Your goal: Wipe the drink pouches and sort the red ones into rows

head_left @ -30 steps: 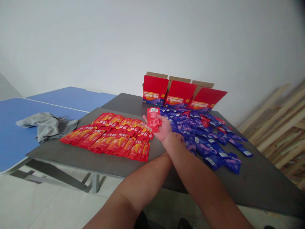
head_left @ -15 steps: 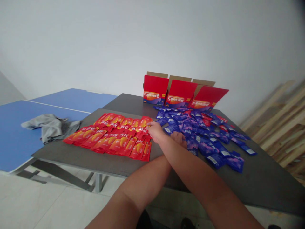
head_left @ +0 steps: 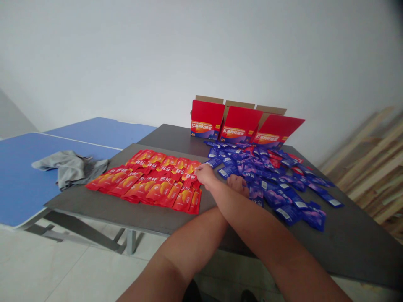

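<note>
My forearms are crossed. My right hand (head_left: 205, 174) is closed on the edge of a red packet (head_left: 190, 171) at the right end of the upper row of red packets (head_left: 160, 188). To its right, my left hand (head_left: 237, 184) is low over the dark table with curled fingers, beside the left edge of the spread of blue packets (head_left: 275, 193). What its fingers hold, if anything, is hidden. The red packets overlap in two rows, while the blue ones lie loosely scattered with a few red ones (head_left: 274, 158) among them.
Three open red and blue boxes (head_left: 237, 126) stand at the back of the dark table (head_left: 340, 235), flaps raised. A grey cloth (head_left: 71, 167) lies at the left, partly on a blue table (head_left: 22, 176). Wooden planks (head_left: 374, 167) lean at the right.
The red packet at my right hand has come down and lies lower, in line with the upper row. My left hand has barely moved. The view has shifted slightly.
</note>
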Demonstrator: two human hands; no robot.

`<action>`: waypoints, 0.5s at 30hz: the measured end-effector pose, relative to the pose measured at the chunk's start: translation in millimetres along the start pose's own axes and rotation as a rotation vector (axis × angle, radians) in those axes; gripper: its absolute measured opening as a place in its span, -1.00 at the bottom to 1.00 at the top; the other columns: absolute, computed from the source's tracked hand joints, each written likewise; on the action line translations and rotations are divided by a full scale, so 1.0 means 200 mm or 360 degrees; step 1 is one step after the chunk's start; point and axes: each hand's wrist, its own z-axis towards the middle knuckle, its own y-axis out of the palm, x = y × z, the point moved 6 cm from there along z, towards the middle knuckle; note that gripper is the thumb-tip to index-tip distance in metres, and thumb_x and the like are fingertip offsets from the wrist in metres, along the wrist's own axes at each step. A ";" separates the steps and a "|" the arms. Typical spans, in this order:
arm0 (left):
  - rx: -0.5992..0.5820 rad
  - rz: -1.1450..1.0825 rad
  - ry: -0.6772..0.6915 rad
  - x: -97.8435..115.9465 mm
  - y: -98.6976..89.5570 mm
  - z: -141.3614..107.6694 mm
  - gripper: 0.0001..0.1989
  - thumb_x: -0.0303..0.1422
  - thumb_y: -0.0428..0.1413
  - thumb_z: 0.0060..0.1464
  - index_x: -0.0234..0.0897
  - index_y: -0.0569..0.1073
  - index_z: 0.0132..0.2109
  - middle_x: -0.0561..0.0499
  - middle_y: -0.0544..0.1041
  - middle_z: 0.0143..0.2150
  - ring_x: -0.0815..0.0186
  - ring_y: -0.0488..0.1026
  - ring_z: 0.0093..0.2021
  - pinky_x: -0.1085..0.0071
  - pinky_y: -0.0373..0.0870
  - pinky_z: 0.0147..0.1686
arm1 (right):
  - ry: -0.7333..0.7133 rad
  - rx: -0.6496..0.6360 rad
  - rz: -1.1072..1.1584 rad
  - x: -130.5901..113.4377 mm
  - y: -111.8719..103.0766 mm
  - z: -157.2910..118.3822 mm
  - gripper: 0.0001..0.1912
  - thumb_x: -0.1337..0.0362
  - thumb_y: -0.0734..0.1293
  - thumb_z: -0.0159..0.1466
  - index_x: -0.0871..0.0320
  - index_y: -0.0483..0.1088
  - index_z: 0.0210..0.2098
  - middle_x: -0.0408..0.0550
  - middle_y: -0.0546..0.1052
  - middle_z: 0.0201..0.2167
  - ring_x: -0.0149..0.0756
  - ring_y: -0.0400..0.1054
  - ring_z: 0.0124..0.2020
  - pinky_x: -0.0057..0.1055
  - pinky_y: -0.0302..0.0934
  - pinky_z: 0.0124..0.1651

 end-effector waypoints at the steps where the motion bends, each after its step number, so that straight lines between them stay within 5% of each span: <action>1: -0.0008 0.0008 -0.0012 0.00 0.00 0.00 -0.87 -0.59 0.10 -0.02 -0.27 0.39 -0.37 -0.05 0.32 -0.25 0.23 0.27 -0.13 0.29 0.19 -0.17 | -0.0031 0.0006 -0.0036 0.00 0.00 0.00 -0.86 0.46 0.35 0.02 0.12 0.39 -0.43 -0.16 0.46 -0.44 -0.36 0.32 -0.40 -0.45 0.18 -0.31; 15: -0.0141 0.0047 0.0027 0.00 0.02 0.02 -0.88 -0.56 0.08 0.04 -0.26 0.42 -0.30 -0.08 0.34 -0.19 0.19 0.21 -0.09 0.25 0.19 -0.09 | 0.0057 -0.0044 -0.0227 0.06 0.00 0.06 -0.91 0.34 0.39 0.09 0.23 0.48 -0.38 0.00 0.53 -0.47 -0.31 0.42 -0.41 -0.51 0.19 -0.39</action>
